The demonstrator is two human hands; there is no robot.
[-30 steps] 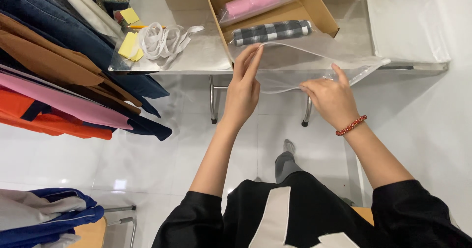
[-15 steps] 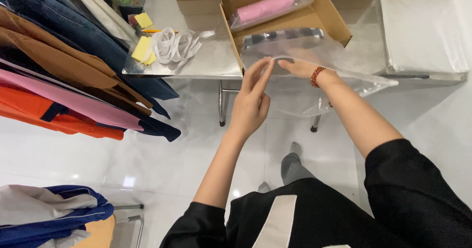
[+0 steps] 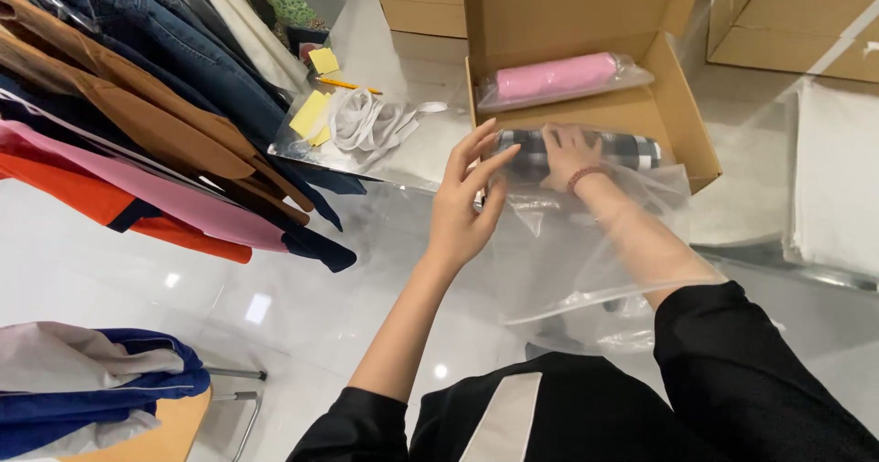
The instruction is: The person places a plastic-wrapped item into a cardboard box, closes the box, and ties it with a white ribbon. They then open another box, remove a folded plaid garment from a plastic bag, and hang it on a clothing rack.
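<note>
My right hand [image 3: 563, 155] is pushed inside a clear plastic bag [image 3: 586, 260], which covers the forearm. Its fingers are laid over a rolled black-and-white checked cloth [image 3: 632, 149] at the front of an open cardboard box [image 3: 682, 114]. My left hand [image 3: 467, 201] is at the bag's open edge beside the roll's left end, with its fingers stretched upward. A pink roll [image 3: 558, 77] in its own clear wrap lies further back in the box.
Hanging garments [image 3: 137, 132] fill the left side. On the steel table [image 3: 430, 151] lie white cords [image 3: 366, 119], yellow notes [image 3: 311, 114] and a pencil. More cardboard boxes [image 3: 797, 13] stand behind, folded white sheets [image 3: 838, 169] lie at the right, and a blue-and-white cloth [image 3: 82, 380] lies at lower left.
My right hand has gone from holding the bag's edge to deep inside the bag and onto the checked roll. The view has moved closer to the box.
</note>
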